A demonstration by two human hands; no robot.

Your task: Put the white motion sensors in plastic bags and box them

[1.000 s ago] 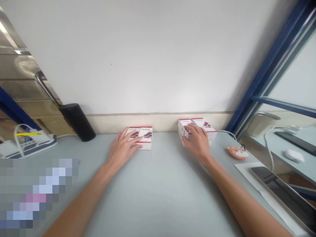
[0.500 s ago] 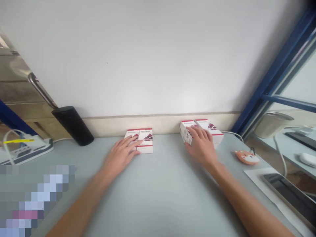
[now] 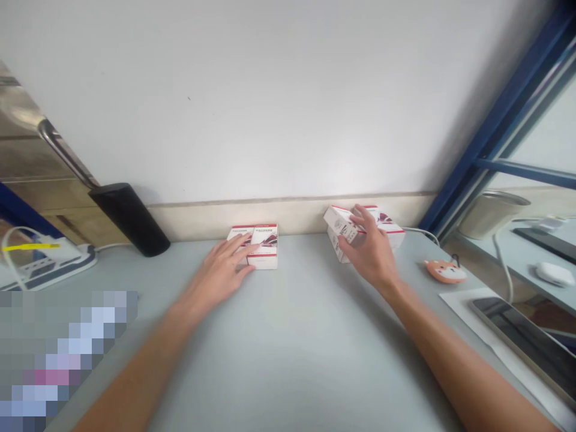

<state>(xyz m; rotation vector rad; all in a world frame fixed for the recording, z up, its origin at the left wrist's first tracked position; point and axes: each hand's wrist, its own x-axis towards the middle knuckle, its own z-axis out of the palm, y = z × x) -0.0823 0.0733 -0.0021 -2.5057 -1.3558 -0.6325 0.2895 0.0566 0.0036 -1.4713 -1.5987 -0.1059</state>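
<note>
Right hand fingers (image 3: 365, 219) grasping tilted white box (image 3: 337, 222), long axis slanting left; left hand fingers (image 3: 234, 255) released, lying on 2 boxes (image 3: 263, 240).

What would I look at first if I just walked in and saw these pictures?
You'd likely spot the two bare hands at the far edge of the pale grey desk. The left hand rests on white-and-red boxes, and the right hand grips a tilted white-and-red box. Further right sits an orange fox-face toy.
</note>
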